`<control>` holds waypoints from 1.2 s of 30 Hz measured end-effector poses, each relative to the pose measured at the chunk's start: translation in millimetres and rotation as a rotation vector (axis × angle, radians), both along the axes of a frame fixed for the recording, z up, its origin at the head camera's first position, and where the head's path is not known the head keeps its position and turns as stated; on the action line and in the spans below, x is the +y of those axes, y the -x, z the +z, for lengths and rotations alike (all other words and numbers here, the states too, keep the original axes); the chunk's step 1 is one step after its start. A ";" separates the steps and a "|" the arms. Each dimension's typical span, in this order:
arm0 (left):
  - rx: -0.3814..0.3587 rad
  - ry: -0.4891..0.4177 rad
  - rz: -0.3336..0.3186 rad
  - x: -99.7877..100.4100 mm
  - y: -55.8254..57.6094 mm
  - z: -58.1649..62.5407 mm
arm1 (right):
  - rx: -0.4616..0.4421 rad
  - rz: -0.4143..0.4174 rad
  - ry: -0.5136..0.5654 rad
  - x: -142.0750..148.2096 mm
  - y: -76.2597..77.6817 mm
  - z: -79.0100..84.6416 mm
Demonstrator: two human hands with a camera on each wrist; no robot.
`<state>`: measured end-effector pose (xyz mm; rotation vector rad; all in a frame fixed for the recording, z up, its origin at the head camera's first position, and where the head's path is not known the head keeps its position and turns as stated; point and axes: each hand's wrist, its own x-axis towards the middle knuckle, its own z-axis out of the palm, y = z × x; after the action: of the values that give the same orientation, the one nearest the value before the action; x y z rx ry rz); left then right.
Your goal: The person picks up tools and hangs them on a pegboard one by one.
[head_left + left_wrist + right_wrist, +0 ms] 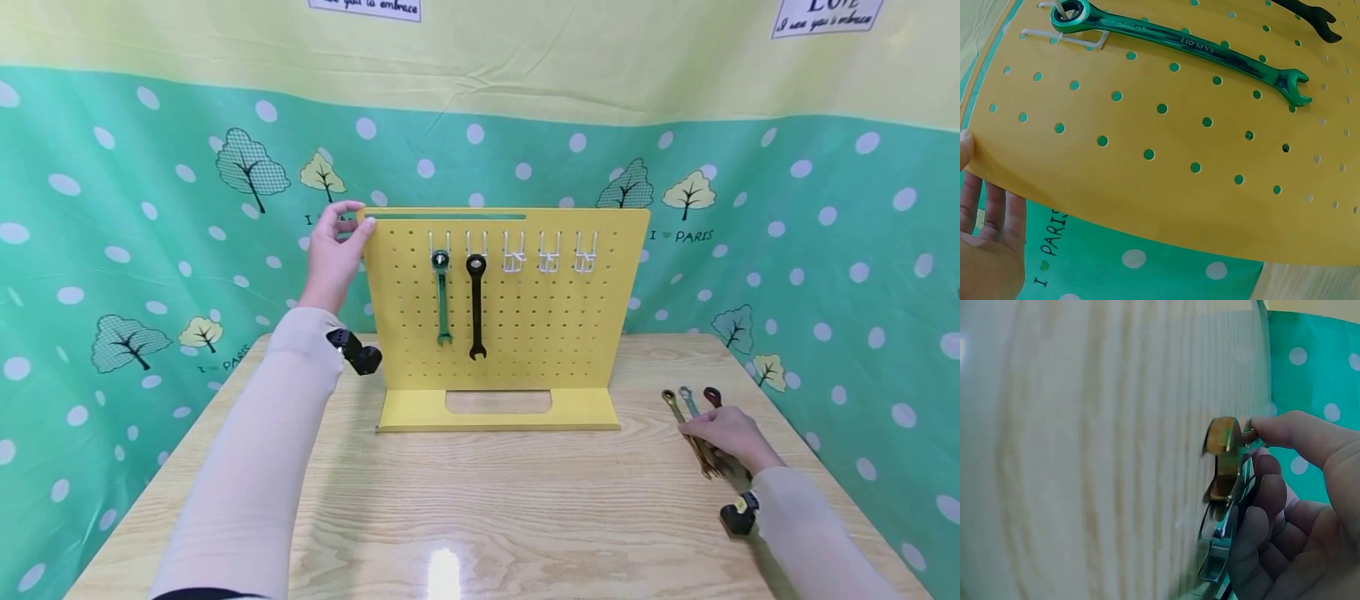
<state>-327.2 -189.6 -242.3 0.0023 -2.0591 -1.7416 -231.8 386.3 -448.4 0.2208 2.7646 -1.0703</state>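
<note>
Wood-grain tabletop [525,517] beneath, the left hand [333,260] pinches the yellow pegboard [525,375], the right hand [733,437] curls at wrenches [672,402], hold unclear.

Dotted green cloth [480,167] — yellow above — backs a wooden table [510,508].

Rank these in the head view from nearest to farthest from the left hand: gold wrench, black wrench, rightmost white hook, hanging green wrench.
1. Green wrench: hanging toward the left of the board.
2. Black wrench: hanging just right of it.
3. Rightmost white hook: near the board's right side.
4. Gold wrench: on the table, right of the board.
</note>
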 end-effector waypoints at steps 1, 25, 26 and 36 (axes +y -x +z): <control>0.002 0.001 -0.001 -0.2 -0.1 -0.1 | 0.002 0.000 -0.005 0.0 0.1 -0.2; 0.012 0.010 -0.009 -0.4 -0.4 -0.5 | 0.017 -0.005 -0.025 -1.0 -3.7 3.5; 0.012 0.010 -0.009 -0.2 -0.5 -0.3 | 0.021 -0.004 -0.029 -0.9 -3.5 4.0; 0.013 0.018 -0.012 0.1 -3.3 0.1 | 0.047 0.009 -0.032 -2.1 -3.0 4.9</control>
<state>-323.9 -189.6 -242.2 -0.0270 -2.0696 -1.7250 -228.8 384.2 -443.5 0.1894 2.8231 -1.0436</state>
